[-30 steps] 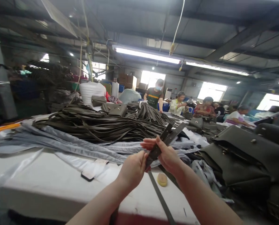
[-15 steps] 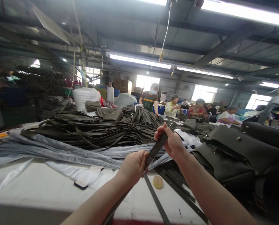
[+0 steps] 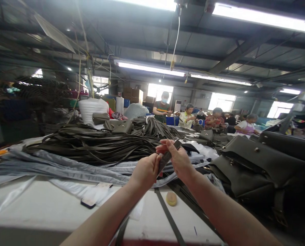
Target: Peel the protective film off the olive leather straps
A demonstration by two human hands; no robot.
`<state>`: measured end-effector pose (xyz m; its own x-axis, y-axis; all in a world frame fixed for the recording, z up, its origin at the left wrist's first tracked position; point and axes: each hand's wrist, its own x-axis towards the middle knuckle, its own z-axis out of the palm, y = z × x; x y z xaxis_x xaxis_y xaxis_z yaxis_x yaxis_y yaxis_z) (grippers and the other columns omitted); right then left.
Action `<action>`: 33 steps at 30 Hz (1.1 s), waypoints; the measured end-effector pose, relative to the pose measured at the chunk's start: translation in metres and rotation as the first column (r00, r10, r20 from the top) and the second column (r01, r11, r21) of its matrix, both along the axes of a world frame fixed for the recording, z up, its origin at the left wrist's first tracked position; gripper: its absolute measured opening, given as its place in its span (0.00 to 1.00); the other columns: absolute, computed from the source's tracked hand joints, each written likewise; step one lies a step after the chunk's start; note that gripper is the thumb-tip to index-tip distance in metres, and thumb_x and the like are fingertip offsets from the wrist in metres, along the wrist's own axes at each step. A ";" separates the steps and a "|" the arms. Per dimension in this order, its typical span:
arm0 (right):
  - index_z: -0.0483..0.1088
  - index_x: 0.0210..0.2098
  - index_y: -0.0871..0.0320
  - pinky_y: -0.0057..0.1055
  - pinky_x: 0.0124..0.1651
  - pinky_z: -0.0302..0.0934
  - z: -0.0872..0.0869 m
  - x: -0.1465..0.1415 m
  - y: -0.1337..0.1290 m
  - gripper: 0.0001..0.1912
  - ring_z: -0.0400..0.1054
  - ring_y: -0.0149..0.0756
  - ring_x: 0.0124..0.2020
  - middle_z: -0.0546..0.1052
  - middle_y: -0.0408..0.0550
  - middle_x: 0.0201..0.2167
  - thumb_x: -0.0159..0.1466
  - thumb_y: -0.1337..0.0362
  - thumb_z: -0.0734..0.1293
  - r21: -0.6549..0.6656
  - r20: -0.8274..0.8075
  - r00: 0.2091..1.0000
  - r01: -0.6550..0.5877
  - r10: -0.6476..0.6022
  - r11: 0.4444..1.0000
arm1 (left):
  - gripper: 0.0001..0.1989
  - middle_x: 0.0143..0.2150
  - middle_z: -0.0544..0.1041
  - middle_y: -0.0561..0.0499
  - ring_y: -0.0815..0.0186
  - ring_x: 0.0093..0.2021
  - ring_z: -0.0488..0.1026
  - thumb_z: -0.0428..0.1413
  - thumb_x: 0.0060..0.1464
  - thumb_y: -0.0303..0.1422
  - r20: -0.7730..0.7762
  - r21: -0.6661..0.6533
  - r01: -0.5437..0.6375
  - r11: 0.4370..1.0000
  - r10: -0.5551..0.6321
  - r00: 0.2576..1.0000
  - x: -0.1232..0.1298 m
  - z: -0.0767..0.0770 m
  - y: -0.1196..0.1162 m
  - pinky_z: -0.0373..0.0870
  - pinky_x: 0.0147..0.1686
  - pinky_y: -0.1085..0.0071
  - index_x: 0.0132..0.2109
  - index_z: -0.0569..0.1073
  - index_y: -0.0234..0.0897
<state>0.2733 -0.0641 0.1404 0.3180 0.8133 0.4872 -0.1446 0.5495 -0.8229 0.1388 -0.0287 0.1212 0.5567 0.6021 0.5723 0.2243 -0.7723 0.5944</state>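
Note:
My left hand (image 3: 145, 169) is closed round a flat dark strap (image 3: 165, 160) just above the near part of the table. Close beside it, my right hand (image 3: 179, 158) holds the strap's upper end, thumb on top and fingers behind. The strap tilts up to the right, and its end sticks out past my right thumb. Below my hands, another dark strap (image 3: 169, 215) runs down the white table (image 3: 65, 217). A small round yellowish roll (image 3: 171, 199) lies right of that strap.
A big heap of dark straps (image 3: 91, 143) covers the table beyond my hands, with grey strips (image 3: 73, 162) in front. Dark bags (image 3: 257, 167) are stacked at the right. A black-edged phone-like object (image 3: 88, 203) lies at left. Several co-workers (image 3: 189, 118) are busy farther back.
My right hand has come left and down along the strap, nearer to my left hand. Less of the strap shows between them. A co-worker at the back has raised their hands.

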 end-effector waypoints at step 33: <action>0.70 0.51 0.54 0.38 0.49 0.65 -0.062 -0.041 -0.026 0.28 0.71 0.45 0.49 0.78 0.49 0.46 0.58 0.43 0.71 -0.054 -0.045 0.934 -0.355 0.353 0.933 | 0.22 0.21 0.74 0.53 0.69 0.21 0.70 0.41 0.66 0.42 0.118 -0.032 -0.068 0.997 0.072 0.990 -0.011 0.003 -0.003 0.62 0.25 0.74 0.27 0.66 0.38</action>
<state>0.2320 -0.0896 0.0780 0.0197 0.9036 0.4279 -0.3497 0.4072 -0.8437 0.1273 -0.0315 0.1238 0.4418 0.6538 0.6143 0.2037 -0.7400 0.6410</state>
